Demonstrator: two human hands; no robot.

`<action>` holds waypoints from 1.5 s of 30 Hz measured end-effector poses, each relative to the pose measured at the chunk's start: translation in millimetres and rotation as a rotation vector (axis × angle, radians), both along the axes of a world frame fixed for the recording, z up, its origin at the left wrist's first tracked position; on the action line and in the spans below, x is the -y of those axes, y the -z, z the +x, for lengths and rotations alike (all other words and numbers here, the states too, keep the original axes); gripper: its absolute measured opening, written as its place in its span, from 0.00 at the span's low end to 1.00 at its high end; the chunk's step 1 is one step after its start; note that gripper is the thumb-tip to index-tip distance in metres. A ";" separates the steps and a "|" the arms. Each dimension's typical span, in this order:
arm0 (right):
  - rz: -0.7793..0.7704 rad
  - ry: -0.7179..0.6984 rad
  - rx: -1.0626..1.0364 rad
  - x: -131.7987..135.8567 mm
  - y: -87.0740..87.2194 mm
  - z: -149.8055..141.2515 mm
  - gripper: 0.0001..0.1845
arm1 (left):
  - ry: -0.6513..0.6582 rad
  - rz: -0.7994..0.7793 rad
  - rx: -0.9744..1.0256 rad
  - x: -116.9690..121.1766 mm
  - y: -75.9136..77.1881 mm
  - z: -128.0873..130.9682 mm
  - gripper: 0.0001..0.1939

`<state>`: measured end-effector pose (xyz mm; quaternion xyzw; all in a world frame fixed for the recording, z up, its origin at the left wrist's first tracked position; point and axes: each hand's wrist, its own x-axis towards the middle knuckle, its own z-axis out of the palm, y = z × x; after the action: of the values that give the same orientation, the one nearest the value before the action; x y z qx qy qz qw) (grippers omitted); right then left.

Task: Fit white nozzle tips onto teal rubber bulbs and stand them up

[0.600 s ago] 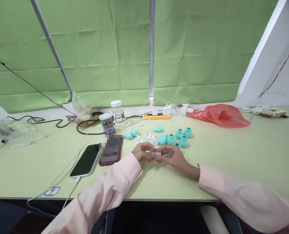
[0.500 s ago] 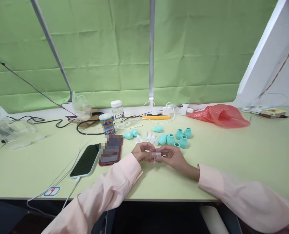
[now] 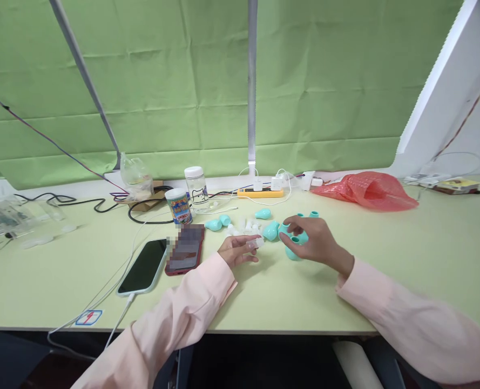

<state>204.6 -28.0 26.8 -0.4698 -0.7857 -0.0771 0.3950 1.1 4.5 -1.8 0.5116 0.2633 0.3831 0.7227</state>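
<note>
While your left hand (image 3: 236,250) pinches a small white cap (image 3: 259,243) at the fingertips, your right hand (image 3: 308,240) closes over a teal bulb (image 3: 293,249) mid-table, nr the far edge. Bulb looks soft, light; grip its belly.

Red phone case (image 3: 185,248): face pixel-blurred, nothing on it readable.
Teal bulbs (image 3: 294,237): several covered by the right hand (image 3: 310,240); their count cannot be told.
Small white piece (image 3: 259,243): at the left hand (image 3: 237,249) fingertips, too small to identify.
White pieces (image 3: 245,227) beyond it: too small to tell apart.
Printed can (image 3: 178,205): label too small to read.
Clear plastic items (image 3: 5,216): cut by the left edge.
Both sleeves: cut by the bottom edge.
</note>
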 end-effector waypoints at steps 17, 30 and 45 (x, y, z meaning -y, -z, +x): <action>-0.421 -0.233 0.155 3.7 -5.6 -0.9 0.14 | 0.014 0.020 -0.037 -0.3 -2.7 -2.4 0.22; -0.248 -0.253 0.007 7.7 15.0 -14.5 0.15 | 0.018 0.052 -0.073 -1.8 -1.1 -3.3 0.21; -0.219 -0.257 -0.005 5.4 33.4 -21.7 0.09 | -0.031 0.273 -0.344 10.3 4.2 3.6 0.25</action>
<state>182.9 -33.5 -6.6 -0.4058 -0.8422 0.0613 0.3497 4.7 -5.8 -6.1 0.6582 0.3363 0.3334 0.5852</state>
